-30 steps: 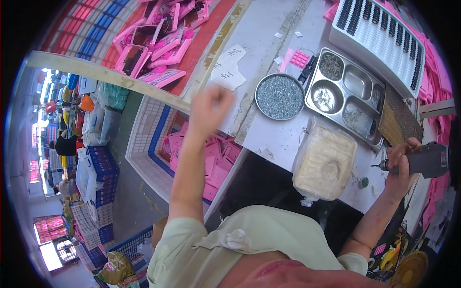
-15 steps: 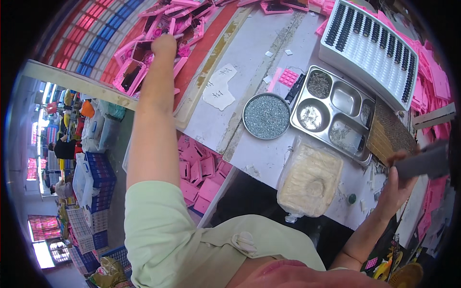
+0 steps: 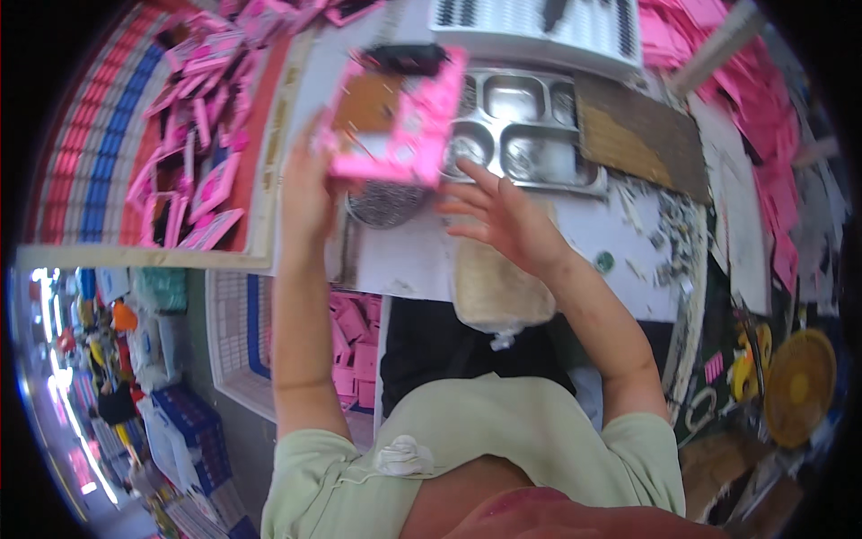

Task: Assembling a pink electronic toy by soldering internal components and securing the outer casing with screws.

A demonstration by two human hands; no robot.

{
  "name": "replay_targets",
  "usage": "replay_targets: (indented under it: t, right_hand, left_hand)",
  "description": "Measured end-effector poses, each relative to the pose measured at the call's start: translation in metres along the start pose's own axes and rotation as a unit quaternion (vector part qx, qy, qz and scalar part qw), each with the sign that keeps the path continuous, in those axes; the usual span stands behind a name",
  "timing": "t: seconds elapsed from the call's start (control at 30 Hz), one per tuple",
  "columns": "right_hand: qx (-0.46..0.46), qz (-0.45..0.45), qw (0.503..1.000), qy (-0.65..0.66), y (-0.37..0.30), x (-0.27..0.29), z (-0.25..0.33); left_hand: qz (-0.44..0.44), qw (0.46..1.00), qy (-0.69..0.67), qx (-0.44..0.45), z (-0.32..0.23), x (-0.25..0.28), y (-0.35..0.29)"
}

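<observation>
My left hand [image 3: 310,184] grips the left edge of a pink plastic housing [image 3: 433,117], held up over the worktable. The housing carries a brown circuit board [image 3: 368,103], thin wires and a black part [image 3: 409,59] along its top; motion blurs its details. My right hand [image 3: 514,220] is empty, its fingers stretched toward the housing's lower right corner but apart from it. Partly hidden below the housing is a round tin of small metal pieces [image 3: 386,211]. Beneath my right hand lies a clear bag with a cream-coloured block [image 3: 503,286].
A steel compartment tray [image 3: 575,187] holds small metal parts. Behind it stands a white rack [image 3: 539,47] with black pieces; a brown textured board [image 3: 645,139] lies to the right. Pink housings [image 3: 202,135] pile up at the left. A white basket [image 3: 235,346] stands below the table.
My left hand has come back from the pile at the left with a pink housing. My right hand has let go of the dark grey object and moved left toward the middle.
</observation>
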State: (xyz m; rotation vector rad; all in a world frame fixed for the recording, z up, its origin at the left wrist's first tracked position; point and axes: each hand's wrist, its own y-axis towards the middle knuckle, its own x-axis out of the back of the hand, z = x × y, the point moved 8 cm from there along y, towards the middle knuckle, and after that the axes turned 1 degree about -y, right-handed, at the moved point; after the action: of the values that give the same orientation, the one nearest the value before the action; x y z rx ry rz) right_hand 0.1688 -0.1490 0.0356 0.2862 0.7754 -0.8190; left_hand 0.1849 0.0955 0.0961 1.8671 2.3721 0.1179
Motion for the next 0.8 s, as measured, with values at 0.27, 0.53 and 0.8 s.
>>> replay_targets:
  t: [0.27, 0.53, 0.8]
  right_hand:
    - [0.058, -0.151, 0.973, -0.167, -0.081, 0.061, -0.001]
    - [0.163, -0.183, 0.603, -0.759, -0.113, 0.047, 0.023]
    - [0.201, -0.142, 0.562, -0.789, -0.096, 0.064, 0.028]
  left_hand:
    - [0.137, 0.974, 0.122, 0.136, 0.076, -0.098, -0.165]
    - [0.269, 0.871, 0.41, -0.032, 0.059, -0.103, -0.19]
    - [0.299, 0.802, 0.518, 0.006, 0.07, -0.116, -0.189]
